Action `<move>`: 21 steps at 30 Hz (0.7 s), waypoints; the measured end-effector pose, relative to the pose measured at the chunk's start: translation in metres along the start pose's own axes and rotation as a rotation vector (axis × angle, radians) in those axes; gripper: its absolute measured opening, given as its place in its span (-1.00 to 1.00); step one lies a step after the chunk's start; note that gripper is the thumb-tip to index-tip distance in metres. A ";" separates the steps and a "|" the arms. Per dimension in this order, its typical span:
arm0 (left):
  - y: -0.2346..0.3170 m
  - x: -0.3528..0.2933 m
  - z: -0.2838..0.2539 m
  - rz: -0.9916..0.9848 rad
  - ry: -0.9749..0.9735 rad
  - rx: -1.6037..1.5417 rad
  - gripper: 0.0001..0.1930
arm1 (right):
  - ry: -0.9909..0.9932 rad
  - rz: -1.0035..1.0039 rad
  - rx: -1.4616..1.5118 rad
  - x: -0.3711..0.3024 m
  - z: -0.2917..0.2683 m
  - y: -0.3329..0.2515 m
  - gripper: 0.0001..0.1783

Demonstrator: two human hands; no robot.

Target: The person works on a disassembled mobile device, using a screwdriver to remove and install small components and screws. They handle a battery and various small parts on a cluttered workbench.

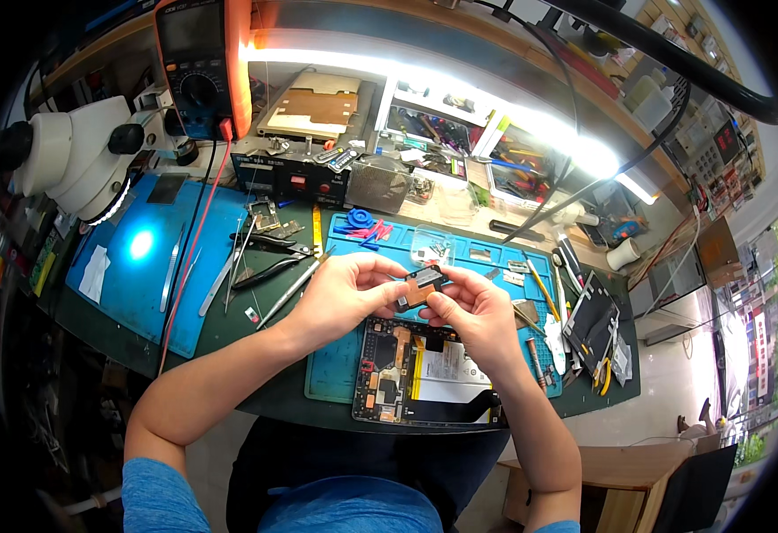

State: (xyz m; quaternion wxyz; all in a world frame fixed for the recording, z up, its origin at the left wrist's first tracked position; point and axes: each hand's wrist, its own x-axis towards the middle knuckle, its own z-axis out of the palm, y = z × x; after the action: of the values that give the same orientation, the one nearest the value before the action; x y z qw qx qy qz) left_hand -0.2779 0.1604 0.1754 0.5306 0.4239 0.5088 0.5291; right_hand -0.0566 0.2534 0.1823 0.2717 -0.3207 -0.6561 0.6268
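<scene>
Between my two hands, above the blue mat, is a small flat black part with a copper-coloured patch [421, 291]. My left hand [358, 289] pinches its left side with thumb and fingers. The thumb and forefinger of my right hand [478, 311] grip its right edge. Just below lies an opened tablet or large phone [389, 377], its inside facing up. A white battery [449, 369] fills its middle, and boards with copper-coloured patches sit on its left. A black strip crosses its lower right.
The blue work mat [329, 377] carries a clear tray of small parts [433, 244]. Pliers [269, 262] and tweezers lie to the left, near a microscope [78, 155]. An orange multimeter [198, 75] hangs at the back left. Screwdrivers and a dark panel [591, 324] lie right.
</scene>
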 end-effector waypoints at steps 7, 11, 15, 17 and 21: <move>-0.001 -0.001 -0.008 0.074 0.012 0.123 -0.70 | -0.036 0.153 -0.148 -0.007 -0.003 -0.018 -0.61; 0.005 -0.002 -0.005 0.061 -0.072 0.163 -0.72 | -0.126 0.059 -0.073 -0.014 -0.005 -0.014 -0.64; 0.006 -0.002 -0.004 0.045 -0.074 0.096 -0.72 | -0.065 0.028 -0.042 -0.020 0.004 -0.012 -0.61; 0.001 -0.001 -0.009 0.027 -0.130 0.047 -0.71 | -0.017 -0.072 -0.143 -0.025 0.009 -0.010 -0.61; 0.010 -0.003 -0.018 -0.086 -0.187 0.066 -0.73 | -0.033 -0.538 -0.675 -0.048 0.024 -0.025 -0.63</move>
State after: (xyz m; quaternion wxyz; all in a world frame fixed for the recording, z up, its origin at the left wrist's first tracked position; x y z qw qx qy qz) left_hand -0.2965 0.1572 0.1834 0.5837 0.4663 0.4921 0.4469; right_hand -0.0460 0.2010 0.2074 0.2945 -0.1992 -0.8889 0.2888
